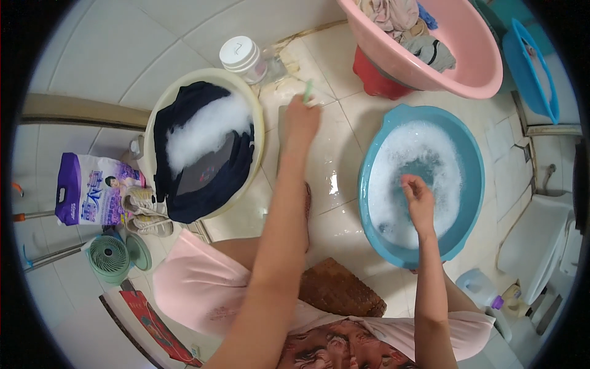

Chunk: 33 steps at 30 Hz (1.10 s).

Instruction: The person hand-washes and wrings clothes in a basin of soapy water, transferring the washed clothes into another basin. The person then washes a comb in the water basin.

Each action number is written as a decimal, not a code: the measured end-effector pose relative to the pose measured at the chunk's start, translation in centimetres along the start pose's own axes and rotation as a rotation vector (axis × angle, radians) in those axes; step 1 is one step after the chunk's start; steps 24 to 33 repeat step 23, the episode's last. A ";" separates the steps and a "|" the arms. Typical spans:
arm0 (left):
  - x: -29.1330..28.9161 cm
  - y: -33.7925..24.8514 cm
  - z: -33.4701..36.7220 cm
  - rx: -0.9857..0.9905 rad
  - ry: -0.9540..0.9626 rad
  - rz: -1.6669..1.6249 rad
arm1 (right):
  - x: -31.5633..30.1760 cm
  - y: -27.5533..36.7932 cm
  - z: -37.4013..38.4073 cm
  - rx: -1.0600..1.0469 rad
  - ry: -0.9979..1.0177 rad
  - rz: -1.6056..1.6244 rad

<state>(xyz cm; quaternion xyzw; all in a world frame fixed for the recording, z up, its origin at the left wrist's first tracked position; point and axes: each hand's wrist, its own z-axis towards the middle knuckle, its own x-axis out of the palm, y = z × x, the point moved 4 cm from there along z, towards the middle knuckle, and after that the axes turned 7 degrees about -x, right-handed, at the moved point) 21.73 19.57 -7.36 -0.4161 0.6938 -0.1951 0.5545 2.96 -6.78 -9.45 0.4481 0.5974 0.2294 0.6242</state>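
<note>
My left hand (300,126) is closed around a thin pale-green stick-like thing (308,91), slightly blurred, above the tiled floor between two basins. The kind of thing it is cannot be made out. Over the blue basin (472,190), my right hand (418,195) has its fingers curled together, and nothing shows in them. White foam (447,146) rings the water in that basin. To the left, a cream basin (259,104) holds dark navy clothing (243,161) with a thick band of suds (203,136) on top.
A white-lidded jar (241,56) stands behind the cream basin. At the back right, a pink basin (479,74) of clothes rests on a red stool (376,79). A purple-and-white bag (95,189), shoes (146,212) and a green fan (109,257) are at left.
</note>
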 end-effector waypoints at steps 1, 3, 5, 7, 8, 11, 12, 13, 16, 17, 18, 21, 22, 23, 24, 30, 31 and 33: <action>0.9 4.3 2.1 -0.071 -0.038 0.201 | 0.9 -0.1 -0.2 0.017 0.036 0.065; 2.0 14.5 5.5 -0.200 0.072 0.499 | 3.1 0.9 -0.5 -0.031 0.040 0.100; 4.0 18.2 4.1 -0.222 -0.249 0.682 | 3.6 0.4 -1.5 0.051 0.137 0.174; 5.1 18.5 3.2 -0.217 -0.247 0.685 | 3.0 0.9 -2.3 0.076 0.134 0.145; 4.8 18.7 3.4 -0.217 -0.278 0.695 | 2.9 1.5 -2.5 0.100 0.167 0.127; 4.2 18.5 4.3 -0.024 -0.077 0.603 | 3.2 2.1 -2.9 0.097 0.163 0.137; 3.0 17.4 5.2 -0.007 -0.078 0.609 | 3.2 2.4 -2.9 0.071 0.130 0.157; 2.3 17.2 6.6 -0.297 0.171 0.029 | 3.4 3.1 -2.9 0.069 0.113 0.168; 1.6 13.7 5.6 -0.490 0.347 -0.294 | 4.9 5.4 -2.6 -0.018 0.127 0.197; 0.7 11.6 5.2 -0.403 0.249 -0.059 | 5.1 5.8 -2.6 -0.018 0.103 0.204; 0.7 9.4 4.3 -0.403 0.296 0.022 | 5.4 6.1 -2.5 -0.026 0.144 0.210; -0.6 3.1 -0.7 -0.248 0.484 -0.329 | 6.4 7.6 -1.7 -0.076 0.189 0.289; -0.7 0.9 -3.0 -0.200 0.505 -0.405 | 6.8 7.7 -1.3 -0.014 0.153 0.457; -0.5 -1.2 -6.1 -0.162 0.547 -0.480 | 7.3 7.5 -1.0 0.056 0.102 0.621; -0.5 -1.2 -6.1 -0.162 0.547 -0.480 | 7.3 7.5 -1.0 0.056 0.102 0.621; -0.5 -1.2 -6.1 -0.162 0.547 -0.480 | 7.3 7.5 -1.0 0.056 0.102 0.621; -0.5 -1.2 -6.1 -0.162 0.547 -0.480 | 7.3 7.5 -1.0 0.056 0.102 0.621; -0.5 -1.2 -6.1 -0.162 0.547 -0.480 | 7.3 7.5 -1.0 0.056 0.102 0.621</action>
